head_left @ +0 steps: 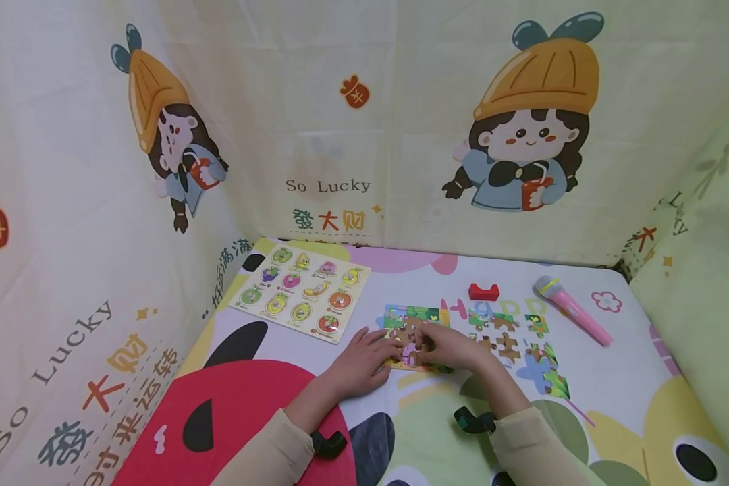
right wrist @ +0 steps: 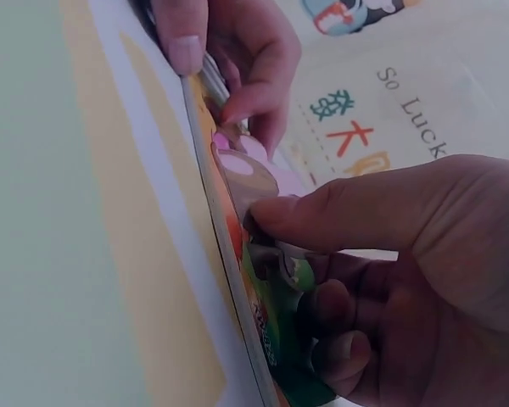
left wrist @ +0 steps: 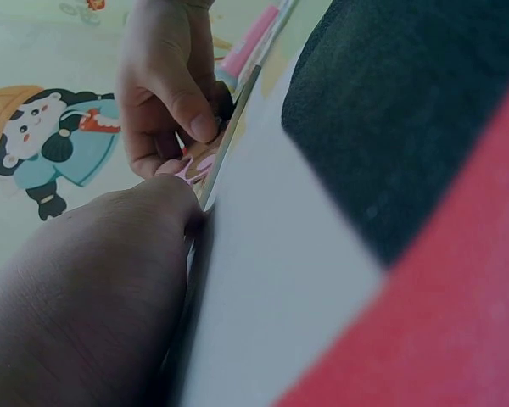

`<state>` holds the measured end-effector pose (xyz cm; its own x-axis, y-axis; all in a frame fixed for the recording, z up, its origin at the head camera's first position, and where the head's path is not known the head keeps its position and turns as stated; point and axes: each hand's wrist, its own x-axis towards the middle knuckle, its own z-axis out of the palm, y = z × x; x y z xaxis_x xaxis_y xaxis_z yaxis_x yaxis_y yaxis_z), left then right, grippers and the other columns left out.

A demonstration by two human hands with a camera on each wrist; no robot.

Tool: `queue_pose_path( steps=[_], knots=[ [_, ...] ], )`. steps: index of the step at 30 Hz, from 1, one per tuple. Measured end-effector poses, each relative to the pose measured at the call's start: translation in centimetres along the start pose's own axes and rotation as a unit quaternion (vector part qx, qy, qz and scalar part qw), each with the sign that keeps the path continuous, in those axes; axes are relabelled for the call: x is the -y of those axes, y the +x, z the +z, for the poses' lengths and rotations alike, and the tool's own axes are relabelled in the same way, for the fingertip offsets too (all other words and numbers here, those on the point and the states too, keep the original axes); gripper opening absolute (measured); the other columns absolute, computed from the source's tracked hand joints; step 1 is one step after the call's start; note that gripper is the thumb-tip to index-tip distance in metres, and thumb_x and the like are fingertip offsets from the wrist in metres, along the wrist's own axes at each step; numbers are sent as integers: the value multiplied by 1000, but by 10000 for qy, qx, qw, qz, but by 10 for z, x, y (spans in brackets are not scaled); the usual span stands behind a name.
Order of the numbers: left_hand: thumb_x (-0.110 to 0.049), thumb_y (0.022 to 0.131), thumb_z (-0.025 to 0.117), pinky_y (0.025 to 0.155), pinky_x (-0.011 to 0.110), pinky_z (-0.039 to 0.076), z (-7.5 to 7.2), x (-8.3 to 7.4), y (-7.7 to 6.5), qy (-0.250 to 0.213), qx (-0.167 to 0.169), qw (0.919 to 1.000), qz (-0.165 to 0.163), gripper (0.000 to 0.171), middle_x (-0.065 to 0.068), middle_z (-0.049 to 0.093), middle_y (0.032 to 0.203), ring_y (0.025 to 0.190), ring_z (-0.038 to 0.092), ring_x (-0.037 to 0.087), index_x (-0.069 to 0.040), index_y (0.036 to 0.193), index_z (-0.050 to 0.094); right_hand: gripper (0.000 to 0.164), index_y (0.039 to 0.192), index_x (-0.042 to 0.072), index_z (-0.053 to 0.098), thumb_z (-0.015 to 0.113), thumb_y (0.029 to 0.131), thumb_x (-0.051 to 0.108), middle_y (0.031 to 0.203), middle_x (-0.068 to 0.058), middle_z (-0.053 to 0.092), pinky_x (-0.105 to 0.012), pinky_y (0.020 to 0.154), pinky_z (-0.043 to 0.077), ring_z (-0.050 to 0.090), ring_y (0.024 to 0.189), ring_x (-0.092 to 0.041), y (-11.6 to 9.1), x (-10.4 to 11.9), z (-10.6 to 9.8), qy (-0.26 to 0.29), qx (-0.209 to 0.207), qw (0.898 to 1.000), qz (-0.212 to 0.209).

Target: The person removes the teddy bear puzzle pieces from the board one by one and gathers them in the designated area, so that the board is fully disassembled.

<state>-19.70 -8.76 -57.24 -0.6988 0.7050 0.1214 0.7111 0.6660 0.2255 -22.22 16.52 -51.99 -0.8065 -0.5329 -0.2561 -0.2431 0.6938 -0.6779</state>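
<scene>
A bear jigsaw puzzle (head_left: 422,313) lies on the table in front of the person, most of its picture filled in. The left hand (head_left: 364,361) rests at its left side, fingers extended over the board's left part. In the right wrist view, the left thumb (right wrist: 185,52) touches the board's near edge. Over the board's right half, the right hand (head_left: 452,345) pinches a puzzle piece (right wrist: 253,176) between thumb and fingers. That piece is brown with pink and sits tilted slightly above the board. Fingers partly cover the puzzle in the head view.
Several loose puzzle pieces (head_left: 508,345) lie to the right of the board. Behind them are a red block with a notch (head_left: 483,291) and a pink toy microphone (head_left: 574,310). A fruit board (head_left: 300,290) lies at the left. Printed cloth walls (head_left: 401,135) enclose the table.
</scene>
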Motion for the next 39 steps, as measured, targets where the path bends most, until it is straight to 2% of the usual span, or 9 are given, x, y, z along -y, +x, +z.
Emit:
queue_pose_path(
  steps=[7, 13, 19, 25, 34, 39],
  knots=[
    [-34, 99, 49, 122, 54, 17, -1, 0, 0, -62, 43, 10000, -19, 33, -17, 45, 150, 150, 28, 17, -36, 132, 55, 18, 102, 18, 61, 73, 89, 18, 91, 2, 56, -32, 71, 43, 52, 85, -16, -1, -3, 0, -168, -23, 9998, -95],
    [-34, 99, 49, 122, 55, 17, -1, 0, 1, -61, 25, 10000, -10, 32, -16, 46, 150, 149, 29, 18, -36, 131, 55, 16, 107, 23, 62, 69, 93, 19, 89, 5, 59, -30, 69, 45, 54, 80, -14, -3, -7, -2, -340, -27, 9993, -122],
    [-35, 99, 49, 122, 54, 17, 1, 1, 1, -33, 8, 10000, -12, 32, -17, 45, 150, 149, 28, 18, -37, 130, 55, 13, 108, 23, 62, 63, 96, 17, 91, 7, 63, -28, 71, 48, 56, 81, -12, -5, -9, -4, -309, -95, 9990, -301],
    [-34, 99, 48, 122, 54, 17, 1, 1, 1, -71, 39, 10000, -20, 32, -16, 46, 150, 149, 28, 18, -37, 130, 55, 14, 109, 25, 63, 64, 96, 20, 89, 8, 62, -30, 76, 48, 55, 83, -12, -8, -15, -5, -223, -199, 9992, -274],
    [-34, 99, 49, 122, 55, 17, 0, 1, 0, -104, 38, 9999, -35, 33, -15, 47, 149, 149, 29, 18, -38, 130, 55, 12, 107, 24, 64, 65, 96, 20, 91, 5, 61, -33, 78, 48, 56, 87, -15, -25, -16, -17, -72, -357, 9992, -133],
    [-34, 99, 49, 122, 54, 16, 0, 1, 0, -107, 19, 9999, -33, 32, -15, 47, 149, 149, 28, 18, -38, 130, 54, 12, 106, 25, 63, 65, 95, 21, 93, 5, 61, -33, 78, 47, 56, 88, -16, -38, -25, -27, 53, -389, 9992, -48]
  ],
)
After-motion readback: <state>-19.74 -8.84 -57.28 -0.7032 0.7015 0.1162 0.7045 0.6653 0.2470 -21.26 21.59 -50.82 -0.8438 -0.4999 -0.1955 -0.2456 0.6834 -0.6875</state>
